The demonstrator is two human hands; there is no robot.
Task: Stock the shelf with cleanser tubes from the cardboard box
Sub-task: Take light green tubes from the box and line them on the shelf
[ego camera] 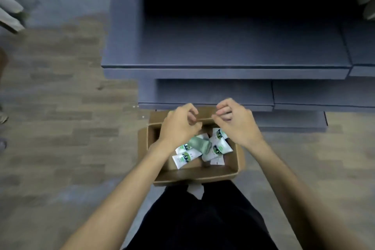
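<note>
1. On your far left, the wood-look plank floor (60,111) is running under pale, blurred objects at the frame's edge; what they are cannot be told.
2. Your left hand (178,126) is hovering over the far left part of the open cardboard box (194,177), fingers curled loosely inward and holding nothing.
3. The box is sitting on the floor right in front of your dark trousers (205,219), its far flap lying against the base of the shelving.
4. The cleanser tubes (186,158) are lying jumbled inside the box, white with green printing, overlapping one another.
5. Your right hand (235,122) is hovering over the far right edge of the box, fingers curled in, thumb close to the forefinger, gripping nothing visible.
6. Beyond your hands, the grey-blue shelf (223,46) is standing bare in front of you, with a lower tier stepping out beneath it.
7. At the far right edge, pale green leaves (367,2) are showing, blurred.
</note>
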